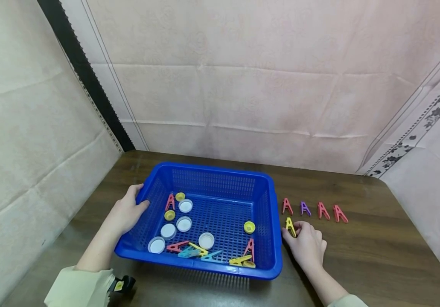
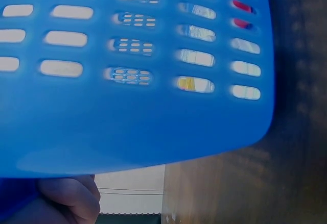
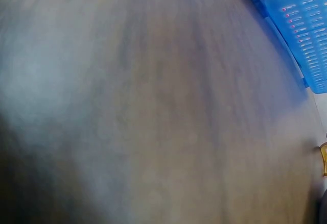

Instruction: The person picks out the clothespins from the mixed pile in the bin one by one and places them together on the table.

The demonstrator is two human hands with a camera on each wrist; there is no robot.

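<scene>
At the left side of a blue plastic basket [image 1: 276,256], my left hand [image 1: 124,215] grips the rim, thumb on the inner side. The left wrist view shows the slotted basket wall [image 2: 143,127] up close, fingers [image 2: 71,196] at its rim. To the right of the basket, my right hand [image 1: 307,245] pinches a yellow clothespin [image 1: 290,227] at the tabletop. Its yellow edge [image 3: 325,158] barely enters the right wrist view. Just beyond stand a red clothespin [image 1: 287,206], a purple clothespin [image 1: 305,209] and two more red clothespins [image 1: 323,211] in a row.
Inside the basket lie several white caps [image 1: 184,224], yellow caps [image 1: 249,227], and red, yellow and blue clothespins [image 1: 190,252]. The brown wooden table [image 1: 389,251] meets cloth-covered walls [image 1: 243,98] at the back and sides. A black object [image 1: 127,283] is by the left sleeve.
</scene>
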